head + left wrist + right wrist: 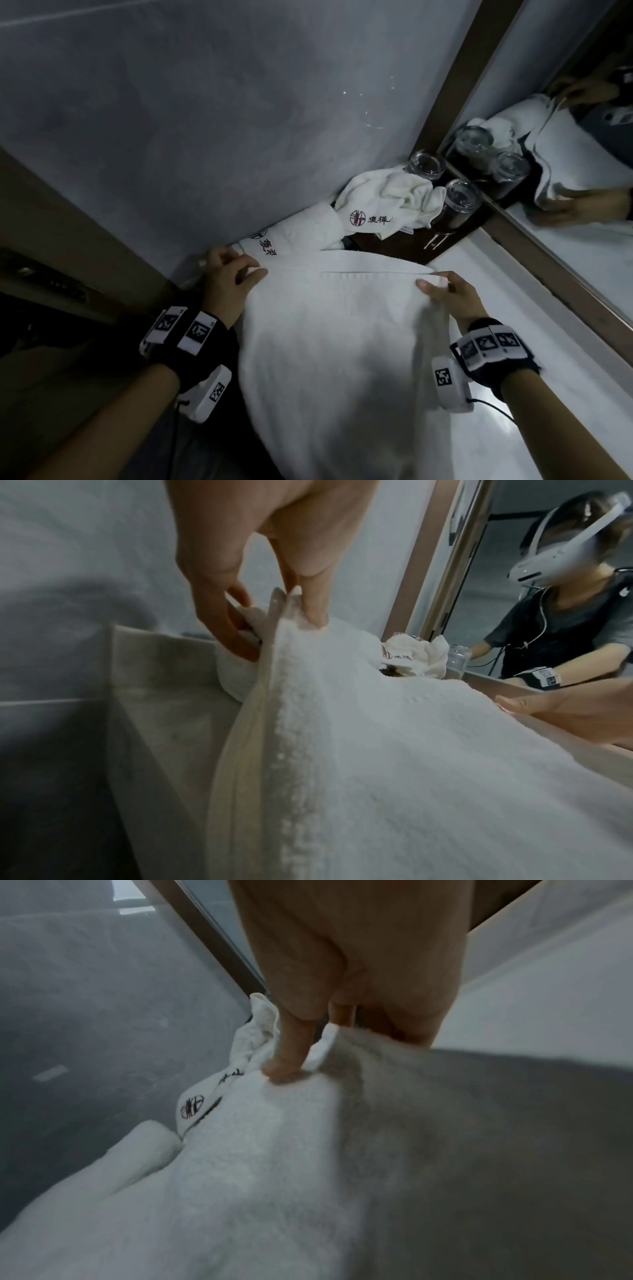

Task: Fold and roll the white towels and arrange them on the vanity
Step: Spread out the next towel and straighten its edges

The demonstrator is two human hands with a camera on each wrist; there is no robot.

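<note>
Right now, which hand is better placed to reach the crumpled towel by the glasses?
Probably the right hand: it pinches the big towel nearer the crumpled towel and glasses; the left hand sits farther, by the wall.

Pale vanity counter [534, 329] runs along under the mirror and ends at the grey side wall. A dark wooden tray [404, 245] sits on it right in the corner where wall and mirror meet. On the tray are two clear glasses [460, 202], one behind the other, both close to the mirror. A crumpled white towel [387, 198] with a red logo sits on the tray just left of the glasses, touching them. A rolled white towel [294, 229], same red logo, lies left of the tray against the wall. A big white towel [342, 342] is spread in front of the tray, its far edge reaching it.
</note>
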